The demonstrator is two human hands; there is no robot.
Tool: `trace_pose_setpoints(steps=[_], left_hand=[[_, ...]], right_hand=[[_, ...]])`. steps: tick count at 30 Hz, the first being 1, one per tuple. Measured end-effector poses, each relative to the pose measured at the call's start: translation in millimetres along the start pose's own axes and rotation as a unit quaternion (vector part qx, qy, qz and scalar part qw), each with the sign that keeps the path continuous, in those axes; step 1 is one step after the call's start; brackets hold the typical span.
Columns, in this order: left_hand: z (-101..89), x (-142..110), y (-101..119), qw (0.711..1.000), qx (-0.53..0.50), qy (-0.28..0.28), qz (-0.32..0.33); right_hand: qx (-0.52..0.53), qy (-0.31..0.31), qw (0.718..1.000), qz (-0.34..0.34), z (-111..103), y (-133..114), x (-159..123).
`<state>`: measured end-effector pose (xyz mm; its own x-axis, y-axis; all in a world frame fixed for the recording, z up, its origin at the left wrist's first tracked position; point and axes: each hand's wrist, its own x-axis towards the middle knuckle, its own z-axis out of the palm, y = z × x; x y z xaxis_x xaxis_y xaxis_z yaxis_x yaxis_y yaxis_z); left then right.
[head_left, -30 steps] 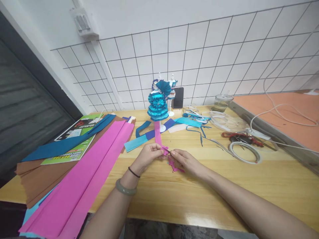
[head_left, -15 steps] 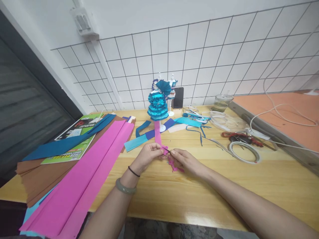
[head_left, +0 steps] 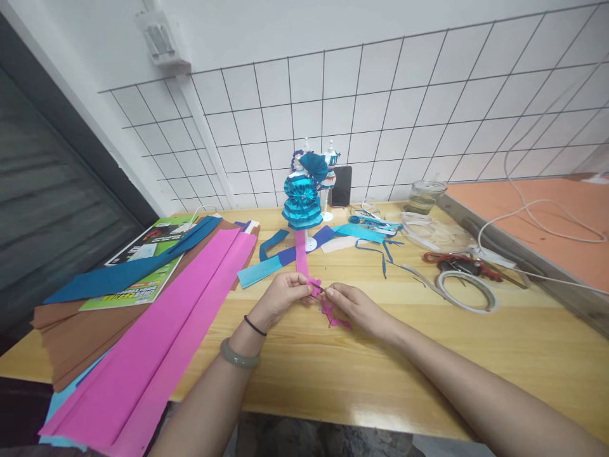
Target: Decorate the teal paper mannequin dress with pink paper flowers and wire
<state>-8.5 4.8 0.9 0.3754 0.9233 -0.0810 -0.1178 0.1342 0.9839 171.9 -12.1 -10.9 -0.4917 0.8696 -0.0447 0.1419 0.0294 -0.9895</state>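
Note:
Between thumb and fingers, my left hand (head_left: 285,295) pinches a small pink flower-shaped paper cutout (head_left: 314,287). My right hand (head_left: 349,303) is closed on a thin dark stick-like tool (head_left: 321,289), its tip at the cutout; its exact kind is too small to make out. Under my hands lie cut pink paper scraps (head_left: 337,322). A pink paper strip (head_left: 301,254) runs from behind the left fingers toward the small stand. Beyond it stands a miniature dress form in a pleated turquoise paper dress (head_left: 302,206), with a second white form (head_left: 329,165) behind.
Long pink crepe paper sheets (head_left: 157,343), brown paper (head_left: 80,336) and a green magazine (head_left: 147,295) cover the left side. Blue paper strips (head_left: 361,233) lie ahead. On the right are a tape roll (head_left: 442,279), red-handled scissors (head_left: 490,271), a glass bowl (head_left: 425,193) and white cables.
The dark tool's tip has shifted slightly at the pink cutout. Both hands otherwise keep almost the same place, and the view has moved a little.

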Motion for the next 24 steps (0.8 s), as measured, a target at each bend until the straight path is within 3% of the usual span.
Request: trace_pose_setpoints(steps=[14, 24], left_hand=[[-0.6, -1.2, 1.5, 1.000, 0.012, -0.003, -0.004], [-0.9, -1.1, 2.4, 1.000, 0.008, -0.008, 0.001]], right_hand=[[-0.142, 0.009, 0.989, -0.037, -4.8, -3.7, -5.3], [-0.152, 0.013, 0.987, -0.043, -4.5, -2.4, -4.3]])
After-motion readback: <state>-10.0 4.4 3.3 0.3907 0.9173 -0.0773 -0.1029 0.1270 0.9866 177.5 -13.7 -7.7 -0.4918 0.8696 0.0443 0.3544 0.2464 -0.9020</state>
